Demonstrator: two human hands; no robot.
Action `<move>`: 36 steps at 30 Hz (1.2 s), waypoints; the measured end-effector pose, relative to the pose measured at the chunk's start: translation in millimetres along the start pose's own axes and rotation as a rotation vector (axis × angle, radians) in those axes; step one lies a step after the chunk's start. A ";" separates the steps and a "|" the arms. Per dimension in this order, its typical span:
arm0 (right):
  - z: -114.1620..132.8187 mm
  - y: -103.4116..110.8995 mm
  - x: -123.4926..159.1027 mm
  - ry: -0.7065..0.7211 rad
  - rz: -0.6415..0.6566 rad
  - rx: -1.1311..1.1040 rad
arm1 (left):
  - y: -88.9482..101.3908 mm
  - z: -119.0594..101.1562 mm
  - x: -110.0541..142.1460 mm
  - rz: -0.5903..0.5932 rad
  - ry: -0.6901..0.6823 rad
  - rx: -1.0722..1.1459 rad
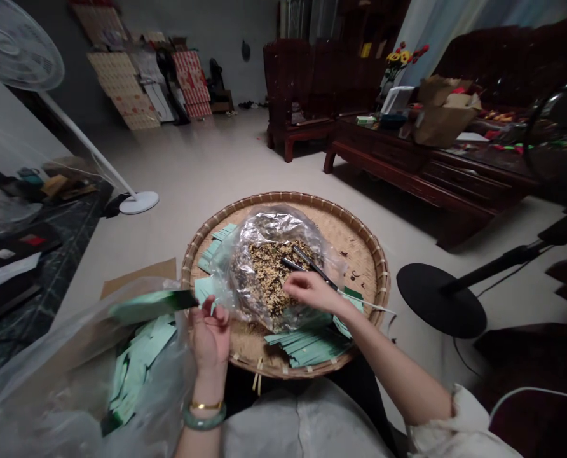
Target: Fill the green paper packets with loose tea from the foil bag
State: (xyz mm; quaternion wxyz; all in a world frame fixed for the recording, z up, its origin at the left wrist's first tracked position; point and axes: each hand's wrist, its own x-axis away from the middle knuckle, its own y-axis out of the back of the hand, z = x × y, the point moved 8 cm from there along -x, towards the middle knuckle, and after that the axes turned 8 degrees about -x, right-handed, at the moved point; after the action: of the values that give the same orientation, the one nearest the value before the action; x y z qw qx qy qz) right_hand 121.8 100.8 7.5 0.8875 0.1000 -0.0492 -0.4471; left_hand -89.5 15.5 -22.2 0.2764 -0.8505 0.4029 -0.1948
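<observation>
My left hand (pixel 211 334) is at the tray's left edge, palm turned up and fingers loosely apart. A motion-blurred green packet (pixel 147 306) with a dark end is in the air just beside its fingertips; contact is unclear. My right hand (pixel 307 289) hovers over a clear plastic bag (pixel 283 219) of mixed pale and dark dried bits (pixel 267 267). Its fingers are pinched, and what they hold is hidden. A black two-armed tool (pixel 314 262), resembling a hair straightener with a pale cord, lies across the bag. Flat pale green packets (pixel 309 346) are fanned below.
Everything rests in a round woven tray (pixel 381 254) by my lap. On the left, a large clear bag (pixel 74 356) contains green packets (pixel 140 362). A white fan (pixel 138 202) stands left, and a black stand base (pixel 440 299) right. Beyond is a dark wooden table (pixel 407 168).
</observation>
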 end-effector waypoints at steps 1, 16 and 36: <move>2.6 -17.8 4.3 0.038 0.114 0.104 | 3.4 -3.9 -0.8 -0.023 -0.012 0.045; -12.7 -73.6 16.8 0.116 0.381 0.589 | -24.7 35.3 16.6 0.176 0.197 -0.412; -13.0 -55.3 19.5 0.058 0.073 0.234 | -26.1 45.2 21.9 0.508 0.231 -0.873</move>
State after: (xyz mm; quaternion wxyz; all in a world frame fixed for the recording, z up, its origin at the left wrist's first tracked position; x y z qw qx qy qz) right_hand 92.4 54.8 -17.4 0.8865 0.2138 -0.0788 -0.4027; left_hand -36.2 25.9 -38.3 -0.1122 -0.7349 0.6683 -0.0281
